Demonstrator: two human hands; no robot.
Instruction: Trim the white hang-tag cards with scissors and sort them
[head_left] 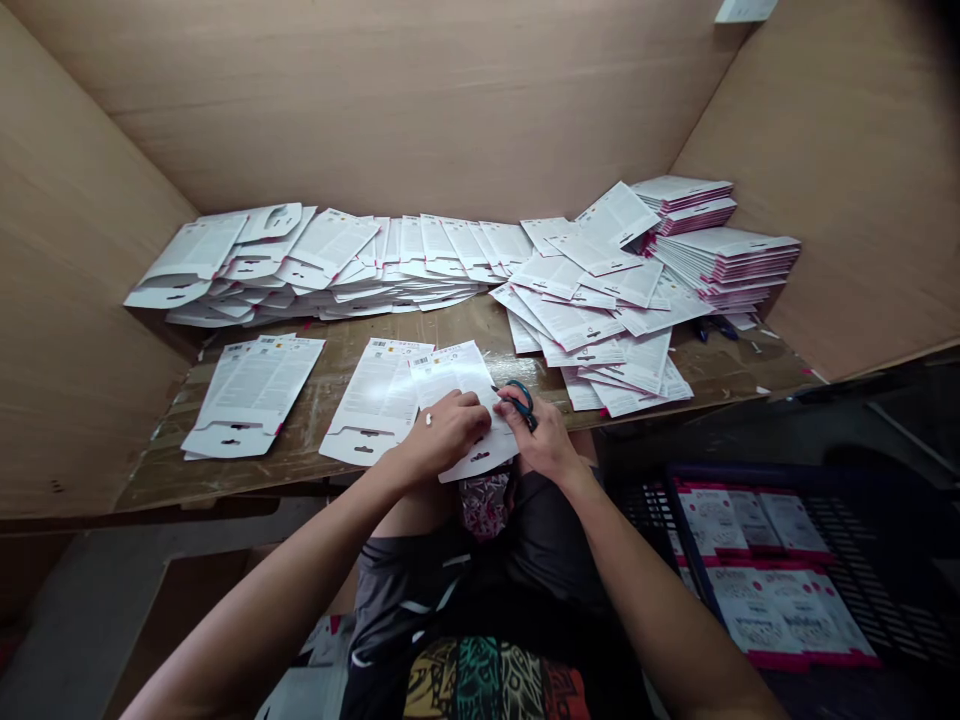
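Observation:
A white printed packet (450, 370) lies at the table's front edge, its lower flap sticking out over the edge. My left hand (452, 430) rests on it with fingers curled together; whatever they pinch is hidden. At the packet's right side my right hand (541, 430) is closed around small dark scissors with blue-green handles (519, 397), the tip pointing up and left. Another white packet (375, 395) lies just left, partly beneath the first. A shiny pink and silver pouch (486, 505) sits below the flap, above my lap.
Packets (251, 395) lie at the left. A long row of packets (420, 255) lines the back, a loose heap (592, 300) spreads right of centre, and neat stacks (742, 260) stand beyond. A dark crate (847, 520) with pink-white packs is below right. Wooden panels enclose the table.

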